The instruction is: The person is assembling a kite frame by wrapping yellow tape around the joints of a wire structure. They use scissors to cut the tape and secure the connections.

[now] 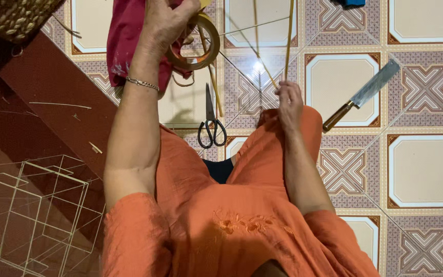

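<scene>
My left hand [162, 23] is raised near the top of the view and grips a roll of clear brownish tape [197, 43]. My right hand [289, 102] rests over my right knee and pinches the lower ends of thin bamboo sticks [287, 41] that rise toward the top edge. Thin strings or slivers run between the sticks. A silver bracelet [142, 83] circles my left wrist. I sit on the tiled floor in orange clothes [232, 225].
Black-handled scissors [211, 125] lie on the tiles between my knees. A cleaver with a wooden handle [362, 95] lies to the right. A red cloth [124, 36] is behind my left hand, a woven basket [14, 18] top left, a stick frame [42, 210] bottom left.
</scene>
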